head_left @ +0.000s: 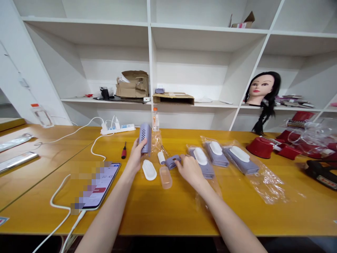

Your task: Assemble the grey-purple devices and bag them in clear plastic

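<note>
My left hand [137, 153] is closed around a purple perforated case part [145, 137], held upright above the yellow table [163, 207]. My right hand [190, 169] rests on the table, fingers curled on a small purple piece [172, 161]. Between the hands lie a white oval cover [149, 170], a small white roller [161, 157] and a translucent peach cap [165, 177]. Three bagged purple devices with white tops [217, 153] lie in a row just right of my right hand.
A phone [98, 185] on a white cable lies at front left, a red-handled screwdriver [123, 150] and a power strip [118, 129] behind it. Red parts [261, 147] and a mannequin head [262, 88] are at right. Shelves with cardboard boxes [133, 84] stand behind.
</note>
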